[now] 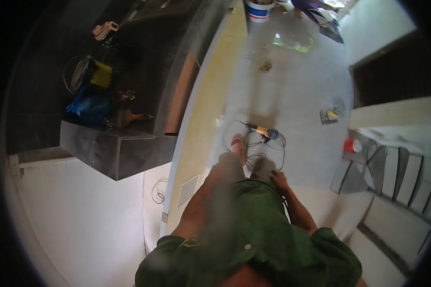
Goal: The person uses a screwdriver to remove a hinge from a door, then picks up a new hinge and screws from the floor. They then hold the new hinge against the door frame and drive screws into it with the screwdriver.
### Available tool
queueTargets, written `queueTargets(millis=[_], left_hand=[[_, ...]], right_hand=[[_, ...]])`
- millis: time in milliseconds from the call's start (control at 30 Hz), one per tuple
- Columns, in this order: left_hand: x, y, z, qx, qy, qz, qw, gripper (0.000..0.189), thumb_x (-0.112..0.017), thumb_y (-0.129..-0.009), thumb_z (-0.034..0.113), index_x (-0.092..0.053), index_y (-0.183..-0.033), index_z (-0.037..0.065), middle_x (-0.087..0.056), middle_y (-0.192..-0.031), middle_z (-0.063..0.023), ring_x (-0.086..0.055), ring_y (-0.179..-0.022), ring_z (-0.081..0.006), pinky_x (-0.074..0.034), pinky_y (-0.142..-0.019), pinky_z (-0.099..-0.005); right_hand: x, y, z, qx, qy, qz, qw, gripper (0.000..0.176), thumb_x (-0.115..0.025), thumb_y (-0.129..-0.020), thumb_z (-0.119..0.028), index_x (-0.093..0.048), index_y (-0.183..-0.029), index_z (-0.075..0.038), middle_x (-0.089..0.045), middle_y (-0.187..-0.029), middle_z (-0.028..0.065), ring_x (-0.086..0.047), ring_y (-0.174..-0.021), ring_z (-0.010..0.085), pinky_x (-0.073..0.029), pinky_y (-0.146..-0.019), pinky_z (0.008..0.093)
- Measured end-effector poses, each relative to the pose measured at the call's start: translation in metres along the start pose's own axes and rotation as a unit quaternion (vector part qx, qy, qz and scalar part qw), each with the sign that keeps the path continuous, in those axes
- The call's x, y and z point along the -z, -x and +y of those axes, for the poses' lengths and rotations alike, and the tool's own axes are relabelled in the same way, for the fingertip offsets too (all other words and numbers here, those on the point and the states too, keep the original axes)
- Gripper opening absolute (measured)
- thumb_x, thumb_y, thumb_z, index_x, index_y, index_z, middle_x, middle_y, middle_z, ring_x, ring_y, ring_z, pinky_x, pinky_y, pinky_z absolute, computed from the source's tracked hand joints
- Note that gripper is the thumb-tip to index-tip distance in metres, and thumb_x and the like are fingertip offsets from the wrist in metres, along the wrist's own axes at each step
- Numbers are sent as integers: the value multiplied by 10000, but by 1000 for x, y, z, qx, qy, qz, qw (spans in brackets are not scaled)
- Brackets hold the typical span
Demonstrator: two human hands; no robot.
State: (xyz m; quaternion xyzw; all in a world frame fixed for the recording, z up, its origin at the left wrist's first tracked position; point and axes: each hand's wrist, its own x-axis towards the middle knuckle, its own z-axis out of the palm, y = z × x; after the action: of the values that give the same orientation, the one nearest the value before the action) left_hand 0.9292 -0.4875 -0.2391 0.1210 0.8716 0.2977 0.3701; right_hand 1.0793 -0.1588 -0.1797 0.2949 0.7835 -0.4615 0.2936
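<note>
My right hand (278, 180) is beside my right thigh, its fingers curled in toward the trouser leg; what they hold, if anything, is hidden. My left hand (221, 168) lies near my left knee, blurred, with its fingers not clear. Past my feet, a corded power tool (262, 131) with an orange-yellow body and a dark head lies on the pale floor (297, 86). Its dark cable (283, 155) loops around it and by my feet. A reddish sandal (236, 141) shows on my left foot.
At left, a dark counter (143, 71) carries a blue bag (88, 106) and a brush (129, 117). A pale yellow panel (210, 95) runs alongside. Right are a red-and-white container (353, 145), small tools (329, 116) and stairs (397, 172). Beyond, a bucket (259, 12) and another person (313, 8).
</note>
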Motion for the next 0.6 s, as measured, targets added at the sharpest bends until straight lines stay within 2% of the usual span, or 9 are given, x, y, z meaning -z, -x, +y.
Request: queueTargets(millis=[67, 167, 267, 367, 433, 467, 500, 533, 600], left_hand=[[51, -18, 19, 19, 7, 14, 1000, 365, -515, -900, 186, -576, -1245, 82, -653, -1148, -159, -664, -964, -341, -537, -826, -429], [94, -41, 37, 131, 130, 9, 983, 342, -512, -914, 197, -587, -1232, 97, -675, -943, -134, -656, -670, -251, -540, -574, -393], [81, -76, -11, 76, 136, 84, 984, 325, -492, -935, 202, -587, -1235, 120, -624, -694, -96, -555, -487, -171, -456, -417, -338], [127, -76, 27, 223, 259, 48, 938, 348, -543, -887, 148, -591, -1229, 103, -649, -789, -117, -579, -518, -190, -479, -445, -352], [91, -92, -22, 202, 209, 119, 949, 366, -562, -865, 121, -591, -1229, 104, -654, -873, -122, -579, -514, -193, -475, -434, -357], [72, -89, -38, 103, 97, 193, 971, 370, -550, -863, 133, -595, -1229, 102, -668, -877, -123, -623, -590, -220, -500, -478, -372], [77, -84, -18, 210, 284, 152, 923, 364, -549, -855, 101, -599, -1215, 97, -679, -880, -121, -648, -681, -238, -522, -528, -389], [84, -78, 3, 325, 443, 145, 823, 360, -548, -846, 70, -603, -1201, 93, -691, -882, -120, -674, -772, -256, -544, -577, -405], [59, -65, 9, 313, 493, 125, 802, 296, -532, -930, 151, -576, -1220, 111, -637, -786, -79, -620, -631, -195, -497, -499, -337]], right_hand=[[36, -46, -68, 26, -76, 38, 996, 537, -565, -897, -415, -607, -1249, -12, -632, -1164, 154, -606, -1030, 256, -488, -868, 353], [83, -107, -133, 45, -198, 68, 977, 402, -586, -896, -383, -659, -1076, -30, -631, -955, 72, -583, -840, 158, -467, -692, 296], [110, -192, -186, 49, -272, 40, 960, 308, -615, -896, -346, -660, -982, -54, -598, -847, 22, -558, -775, 113, -436, -628, 276], [132, -255, -265, 8, -339, -23, 941, 256, -635, -899, -308, -657, -980, -67, -588, -817, -8, -560, -766, 94, -438, -634, 278], [145, -311, -332, 3, -350, -48, 935, 245, -640, -902, -294, -656, -1004, -72, -599, -833, -13, -572, -785, 92, -447, -665, 279], [151, -351, -361, 18, -342, -56, 938, 246, -639, -903, -291, -654, -1018, -74, -610, -850, -11, -582, -801, 96, -452, -687, 279], [158, -389, -398, 32, -333, -66, 940, 248, -639, -904, -289, -652, -1032, -76, -620, -868, -8, -591, -817, 99, -457, -709, 279], [164, -426, -431, 32, -383, -58, 921, 272, -646, -896, -291, -650, -1055, -71, -631, -895, 4, -601, -842, 111, -463, -729, 282], [177, -522, -494, 60, -439, -29, 896, 311, -655, -887, -287, -647, -1095, -57, -645, -945, 26, -611, -884, 132, -479, -751, 291]])
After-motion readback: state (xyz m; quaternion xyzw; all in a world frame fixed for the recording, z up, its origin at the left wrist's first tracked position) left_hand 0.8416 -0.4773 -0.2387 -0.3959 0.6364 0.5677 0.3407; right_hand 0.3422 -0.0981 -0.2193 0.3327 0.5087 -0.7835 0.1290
